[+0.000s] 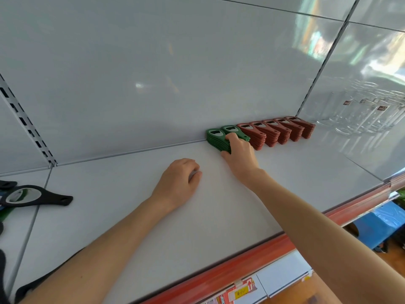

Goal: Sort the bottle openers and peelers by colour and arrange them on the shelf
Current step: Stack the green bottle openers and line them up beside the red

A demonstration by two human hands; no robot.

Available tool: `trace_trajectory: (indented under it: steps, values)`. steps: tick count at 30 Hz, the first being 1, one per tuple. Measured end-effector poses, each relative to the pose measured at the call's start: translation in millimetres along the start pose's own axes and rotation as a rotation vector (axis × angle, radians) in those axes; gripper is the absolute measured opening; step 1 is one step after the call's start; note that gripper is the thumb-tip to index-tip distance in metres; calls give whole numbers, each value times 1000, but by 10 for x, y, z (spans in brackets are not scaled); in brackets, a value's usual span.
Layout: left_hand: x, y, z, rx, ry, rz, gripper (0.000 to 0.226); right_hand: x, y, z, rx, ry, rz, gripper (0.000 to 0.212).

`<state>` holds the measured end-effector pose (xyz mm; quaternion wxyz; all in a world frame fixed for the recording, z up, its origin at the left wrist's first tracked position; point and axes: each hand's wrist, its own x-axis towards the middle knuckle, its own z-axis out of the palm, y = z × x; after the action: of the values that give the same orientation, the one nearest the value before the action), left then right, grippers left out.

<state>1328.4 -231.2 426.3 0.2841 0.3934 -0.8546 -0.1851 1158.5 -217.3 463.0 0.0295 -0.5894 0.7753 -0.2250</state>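
Both hands are apart on the smooth white shelf. The right hand clasps the green stack of flat, paddle-shaped plastic openers at the back wall, and the left hand rests loosely curled, holding nothing. Beside it stand a second green stack and 5 red-brown stacks. Black openers lie far left.

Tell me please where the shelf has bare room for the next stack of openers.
Bare shelf runs along the back wall from the green stacks left to the shelf joint, behind the left hand. The front, before the red stacks, is bare too. Crowded: the back right, red stacks to glasses, and the far left by the black opener.
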Motion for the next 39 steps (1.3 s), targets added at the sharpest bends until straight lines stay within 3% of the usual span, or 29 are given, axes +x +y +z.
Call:
trace_trajectory:
  steps: [6,10,18,22,24,28,39]
  values:
    - [-8,20,-25,-12,-21,-15,46,-33,10,-70,-44,-37,-21,40]
    - [-13,51,-42,-33,-13,-49,43,-92,30,-118,-111,12,-67,31]
    - [-28,79,-69,46,-38,-26,19,-76,29,-214,-90,-23,-108,29]
    - [22,194,-241,194,-265,-100,50,-63,-3,-352,-18,-8,-212,31]
    - [-15,251,-393,278,-288,-116,48,-52,-93,-415,20,-22,-278,33]
    - [-396,233,-820,311,-110,-141,46,-86,-461,-419,120,-96,-407,38]
    - [-2084,-183,-1841,481,280,-468,37,-659,-2058,226,228,-372,-831,32]
